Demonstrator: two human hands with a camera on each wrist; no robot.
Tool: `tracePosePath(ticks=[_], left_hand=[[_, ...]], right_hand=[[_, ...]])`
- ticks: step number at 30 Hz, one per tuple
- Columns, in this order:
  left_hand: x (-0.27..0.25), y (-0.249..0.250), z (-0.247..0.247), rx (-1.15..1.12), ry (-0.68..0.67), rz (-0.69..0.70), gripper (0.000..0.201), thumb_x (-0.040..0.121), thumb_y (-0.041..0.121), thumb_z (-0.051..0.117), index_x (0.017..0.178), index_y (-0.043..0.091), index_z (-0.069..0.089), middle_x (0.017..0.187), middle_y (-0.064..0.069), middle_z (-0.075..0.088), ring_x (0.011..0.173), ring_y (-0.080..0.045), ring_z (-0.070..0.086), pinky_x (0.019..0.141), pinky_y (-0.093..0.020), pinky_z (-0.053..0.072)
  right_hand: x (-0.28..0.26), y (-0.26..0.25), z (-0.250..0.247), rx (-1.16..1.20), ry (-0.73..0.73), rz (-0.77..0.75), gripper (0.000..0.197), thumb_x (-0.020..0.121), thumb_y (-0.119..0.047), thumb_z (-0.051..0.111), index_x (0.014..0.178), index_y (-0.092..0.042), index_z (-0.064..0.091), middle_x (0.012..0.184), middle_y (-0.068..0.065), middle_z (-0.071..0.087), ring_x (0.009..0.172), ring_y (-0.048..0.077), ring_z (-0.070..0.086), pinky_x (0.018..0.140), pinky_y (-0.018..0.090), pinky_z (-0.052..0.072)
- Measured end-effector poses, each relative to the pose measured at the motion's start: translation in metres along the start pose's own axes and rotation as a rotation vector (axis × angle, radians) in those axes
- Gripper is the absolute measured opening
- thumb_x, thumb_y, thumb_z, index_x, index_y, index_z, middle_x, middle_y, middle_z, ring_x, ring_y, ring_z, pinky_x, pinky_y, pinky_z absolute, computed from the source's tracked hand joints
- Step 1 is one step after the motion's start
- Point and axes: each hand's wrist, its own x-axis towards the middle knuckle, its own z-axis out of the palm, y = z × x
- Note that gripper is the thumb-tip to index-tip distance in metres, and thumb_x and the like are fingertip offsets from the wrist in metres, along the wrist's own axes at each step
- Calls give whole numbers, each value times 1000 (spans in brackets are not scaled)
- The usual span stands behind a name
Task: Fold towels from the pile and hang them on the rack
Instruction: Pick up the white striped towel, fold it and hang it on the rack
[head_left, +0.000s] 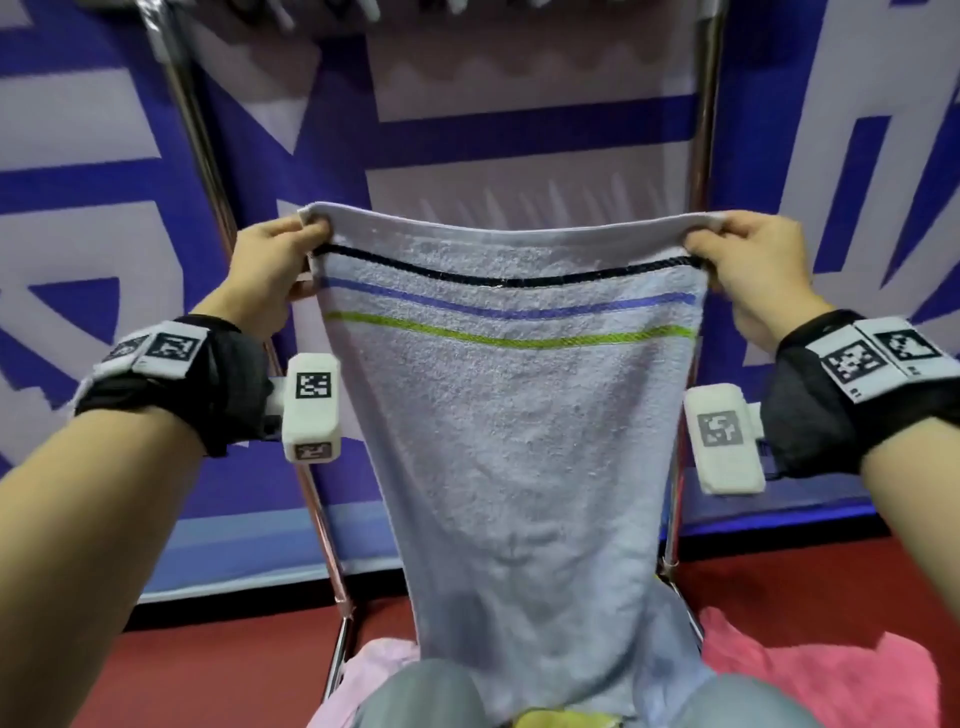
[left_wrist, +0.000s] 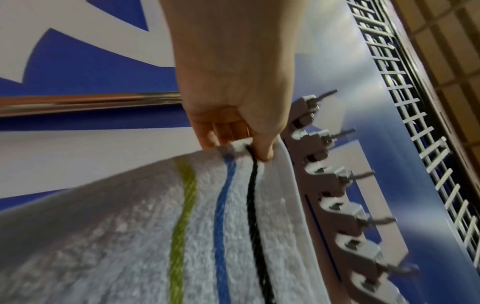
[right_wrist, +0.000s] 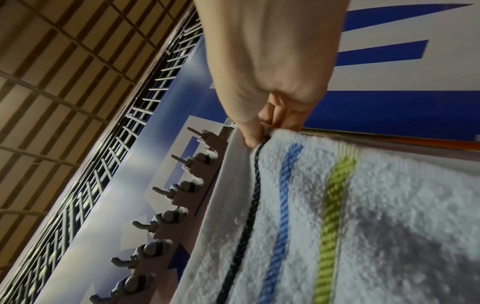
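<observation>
A pale blue towel (head_left: 519, 441) with a black, a blue and a green stripe near its top hangs stretched in front of me. My left hand (head_left: 280, 260) pinches its upper left corner and my right hand (head_left: 737, 260) pinches the upper right corner. The wrist views show each thumb pressed on the hem by the black stripe: left hand (left_wrist: 249, 144), right hand (right_wrist: 259, 131), towel (left_wrist: 145, 236) (right_wrist: 376, 226). The towel's lower end drops between my knees. Behind it stands the chrome rack (head_left: 202, 140), whose top bar carries a row of clips (left_wrist: 337, 185) (right_wrist: 176, 205).
A pink towel (head_left: 831, 680) lies on the red floor at the lower right, a paler pink one (head_left: 374, 670) at the lower left. A blue and white banner (head_left: 519, 130) hangs behind the rack. The rack's right post (head_left: 701, 130) rises behind my right hand.
</observation>
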Motion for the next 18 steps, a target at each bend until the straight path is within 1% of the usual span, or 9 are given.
tracePosePath(ticks=[2,3,5,7,9,10,14,16,18], left_hand=[[-2,-5,4,-35,-3,-31,18,93,14,56,77,21,63,50,18,61,47,4,55,48,-15,49],[-3,-7,4,-40,-4,-33,19,92,13,57,76,20,64,51,17,62,49,2,57,50,-16,51],[-4,-4,3,-49,5,-29,21,92,12,57,74,21,63,50,18,62,48,2,58,47,-16,50],[-1,9,2,-57,2,-3,22,92,11,56,74,21,62,47,18,60,45,4,57,42,-15,47],[2,25,2,-42,-15,39,22,92,11,56,73,22,62,47,18,60,44,4,56,41,-13,45],[4,33,1,-35,-25,60,22,92,12,57,73,23,62,50,17,60,44,4,56,41,-13,44],[6,49,0,-10,-46,90,20,92,16,58,75,25,62,68,7,55,42,5,53,39,-11,41],[7,50,-3,-17,-35,83,20,92,16,58,74,25,62,70,6,54,42,5,52,39,-11,41],[8,49,-7,-25,-33,74,18,91,17,59,76,25,63,72,6,56,45,4,53,40,-12,43]], right_hand=[[-1,3,1,28,28,54,28,83,3,57,70,-20,63,59,-8,61,62,8,54,58,19,47],[-2,4,1,31,37,76,28,83,3,57,69,-20,63,62,-5,61,62,8,55,57,19,47],[-2,3,0,19,45,89,23,83,2,58,72,-17,64,71,0,60,66,11,56,59,19,49],[0,-5,-3,-3,53,74,15,82,1,59,82,-12,66,75,2,61,74,16,58,68,24,51],[4,-14,-6,-17,72,65,15,83,0,59,88,-12,66,79,4,61,81,20,57,76,32,51],[7,-19,-7,-15,80,65,14,83,0,58,86,-12,65,81,6,61,82,20,57,76,32,52],[14,-35,-7,-2,86,70,21,82,1,58,70,-16,61,73,1,58,70,14,57,57,21,51],[19,-46,-6,-4,95,60,20,83,1,58,72,-16,62,73,0,59,67,11,58,56,20,52],[23,-57,-3,5,100,45,14,83,0,58,83,-12,65,73,0,59,67,10,58,58,20,53]])
